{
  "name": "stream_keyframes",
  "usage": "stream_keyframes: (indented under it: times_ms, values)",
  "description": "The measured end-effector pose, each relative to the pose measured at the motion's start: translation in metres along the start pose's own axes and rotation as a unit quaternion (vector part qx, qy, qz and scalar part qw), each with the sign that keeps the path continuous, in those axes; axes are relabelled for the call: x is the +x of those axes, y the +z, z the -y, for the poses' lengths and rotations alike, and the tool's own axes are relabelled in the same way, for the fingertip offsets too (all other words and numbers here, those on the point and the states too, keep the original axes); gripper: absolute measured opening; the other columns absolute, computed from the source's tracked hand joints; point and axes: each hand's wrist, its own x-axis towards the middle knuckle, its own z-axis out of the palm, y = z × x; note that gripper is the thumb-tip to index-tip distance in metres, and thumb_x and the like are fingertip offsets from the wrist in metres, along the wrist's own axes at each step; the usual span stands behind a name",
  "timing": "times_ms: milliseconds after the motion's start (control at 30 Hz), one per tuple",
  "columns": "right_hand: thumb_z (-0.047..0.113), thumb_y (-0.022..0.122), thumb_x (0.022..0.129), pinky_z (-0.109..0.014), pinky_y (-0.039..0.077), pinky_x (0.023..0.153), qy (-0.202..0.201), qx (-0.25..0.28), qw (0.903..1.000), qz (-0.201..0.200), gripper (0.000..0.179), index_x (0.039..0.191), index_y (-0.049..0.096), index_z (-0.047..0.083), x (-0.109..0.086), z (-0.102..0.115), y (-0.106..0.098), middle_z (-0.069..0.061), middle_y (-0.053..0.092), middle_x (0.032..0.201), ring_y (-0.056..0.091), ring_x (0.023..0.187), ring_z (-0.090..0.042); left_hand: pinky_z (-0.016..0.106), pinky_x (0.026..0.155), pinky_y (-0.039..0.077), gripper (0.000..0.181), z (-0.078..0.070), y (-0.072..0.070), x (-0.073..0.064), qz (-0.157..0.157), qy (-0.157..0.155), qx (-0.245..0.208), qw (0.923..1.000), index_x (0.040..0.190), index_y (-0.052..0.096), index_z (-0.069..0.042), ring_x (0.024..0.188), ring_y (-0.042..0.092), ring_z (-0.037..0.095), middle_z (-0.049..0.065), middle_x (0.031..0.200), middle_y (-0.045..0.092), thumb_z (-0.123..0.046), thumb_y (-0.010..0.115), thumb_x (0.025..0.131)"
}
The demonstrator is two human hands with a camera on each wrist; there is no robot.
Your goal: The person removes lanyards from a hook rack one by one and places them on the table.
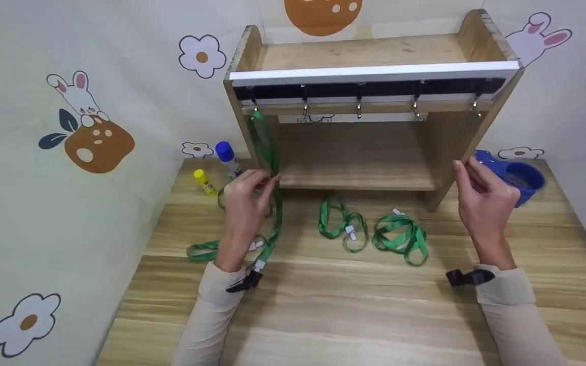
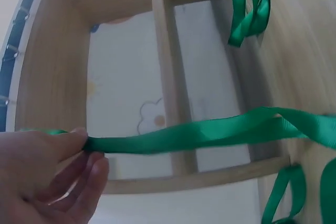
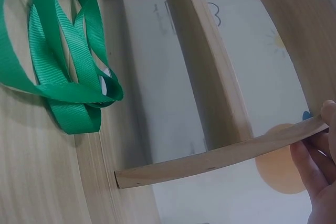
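A green lanyard (image 1: pixel 264 140) hangs from the leftmost hook of a wooden rack (image 1: pixel 359 152), its lower end reaching down to the table. My left hand (image 1: pixel 246 203) pinches the hanging strap between thumb and fingers; in the left wrist view the ribbon (image 2: pixel 210 130) runs taut out of the fingertips. On the other side, my right hand (image 1: pixel 486 198) grips the edge of the rack's right side panel (image 3: pixel 220 161), thumb on one face and fingers on the other. Two more green lanyards, one looped (image 1: pixel 331 234) and one bundled (image 1: pixel 400 236), lie in front of the rack.
Four hooks to the right, such as the middle hook (image 1: pixel 359 108), hold nothing. Left of the rack stand a blue-capped glue stick (image 1: pixel 229 160) and a yellow one (image 1: pixel 204 183). Another green lanyard (image 1: pixel 204 251) lies beside my left wrist. A blue tape dispenser (image 1: pixel 526 183) sits behind my right hand.
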Motion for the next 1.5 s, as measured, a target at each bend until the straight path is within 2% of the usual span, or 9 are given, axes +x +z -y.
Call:
stream_keyframes:
  times_ms: [233, 400, 500, 733, 867, 967, 1067, 1200, 1500]
  values:
    - [0.005, 0.081, 0.096, -0.004, 0.055, 0.082, 0.003, 0.0, 1.0, 0.004, 0.025, 0.12, 0.079, -0.002, 0.0, 0.0, -0.001, -0.026, 0.079, 0.113, 0.069, 0.099, 0.02, 0.036, 0.081, 0.068, 0.005, -0.025, -0.011, 0.016, -0.079, 0.09, -0.029, 0.9924, 0.098, 0.084, -0.004, 0.088, 0.075, 0.021, 0.008, 0.096, 0.08, -0.007, 0.08, 0.098]
    - [0.004, 0.082, 0.096, -0.003, 0.055, 0.082, 0.005, 0.001, 1.0, 0.002, 0.025, 0.119, 0.08, -0.003, -0.001, -0.001, 0.0, -0.025, 0.079, 0.112, 0.069, 0.098, 0.02, 0.034, 0.084, 0.067, 0.009, -0.053, -0.018, 0.028, -0.07, 0.17, -0.029, 0.9824, 0.104, 0.086, -0.007, 0.091, 0.073, 0.02, 0.006, 0.099, 0.081, -0.012, 0.079, 0.1]
    - [0.006, 0.082, 0.096, -0.004, 0.055, 0.082, 0.006, 0.0, 1.0, 0.006, 0.025, 0.12, 0.08, -0.001, -0.001, -0.007, 0.002, -0.024, 0.079, 0.113, 0.07, 0.099, 0.019, 0.032, 0.087, 0.066, 0.011, -0.061, -0.024, 0.03, -0.043, 0.194, -0.017, 0.9799, 0.105, 0.085, -0.007, 0.093, 0.072, 0.019, 0.006, 0.101, 0.081, -0.014, 0.078, 0.101]
    - [0.005, 0.081, 0.097, -0.005, 0.056, 0.083, -0.002, 0.008, 0.9999, 0.009, 0.024, 0.12, 0.08, -0.001, 0.001, 0.001, 0.004, -0.023, 0.08, 0.113, 0.07, 0.099, 0.018, 0.023, 0.083, 0.065, 0.01, -0.06, -0.055, 0.016, 0.084, 0.149, 0.047, 0.9841, 0.105, 0.084, -0.008, 0.092, 0.074, 0.014, 0.003, 0.1, 0.081, -0.014, 0.083, 0.097]
    - [0.005, 0.08, 0.097, -0.006, 0.057, 0.084, -0.003, 0.014, 0.9998, 0.01, 0.025, 0.121, 0.08, -0.001, 0.003, 0.004, 0.003, -0.024, 0.079, 0.114, 0.071, 0.1, 0.017, 0.024, 0.075, 0.064, 0.008, -0.061, -0.076, 0.007, 0.175, 0.12, 0.066, 0.9751, 0.102, 0.083, -0.009, 0.085, 0.073, 0.013, 0.003, 0.097, 0.08, -0.013, 0.085, 0.095]
    - [0.006, 0.08, 0.097, -0.005, 0.056, 0.083, 0.005, 0.011, 0.9999, 0.011, 0.025, 0.121, 0.08, -0.001, 0.003, 0.005, 0.0, -0.024, 0.079, 0.114, 0.071, 0.1, 0.017, 0.025, 0.071, 0.064, 0.005, -0.063, -0.082, 0.001, 0.267, 0.113, 0.036, 0.9564, 0.1, 0.082, -0.009, 0.081, 0.072, 0.01, 0.001, 0.095, 0.079, -0.013, 0.084, 0.096]
    - [0.006, 0.08, 0.098, -0.005, 0.056, 0.083, 0.013, 0.005, 0.9998, 0.012, 0.025, 0.122, 0.08, 0.0, 0.003, 0.005, -0.001, -0.023, 0.079, 0.115, 0.07, 0.1, 0.018, 0.026, 0.072, 0.065, 0.007, -0.062, -0.078, -0.004, 0.357, 0.11, -0.025, 0.9271, 0.1, 0.081, -0.009, 0.081, 0.073, 0.008, 0.0, 0.093, 0.08, -0.016, 0.081, 0.099]
    - [0.008, 0.08, 0.098, -0.005, 0.056, 0.083, 0.018, 0.001, 0.9998, 0.013, 0.026, 0.123, 0.08, 0.003, 0.003, -0.002, -0.003, -0.022, 0.079, 0.116, 0.07, 0.1, 0.018, 0.025, 0.075, 0.065, 0.009, -0.059, -0.062, -0.011, 0.429, 0.093, -0.074, 0.8956, 0.103, 0.08, -0.009, 0.083, 0.075, 0.007, 0.001, 0.095, 0.082, -0.018, 0.08, 0.1]
    - [0.014, 0.081, 0.099, -0.007, 0.057, 0.083, 0.013, -0.004, 0.9996, 0.026, 0.028, 0.126, 0.08, 0.01, -0.001, -0.023, -0.002, -0.02, 0.079, 0.119, 0.071, 0.104, 0.016, 0.036, 0.085, 0.067, 0.011, -0.031, -0.018, -0.019, 0.478, 0.064, -0.033, 0.8753, 0.106, 0.084, -0.01, 0.093, 0.077, 0.013, 0.003, 0.103, 0.084, -0.005, 0.076, 0.101]
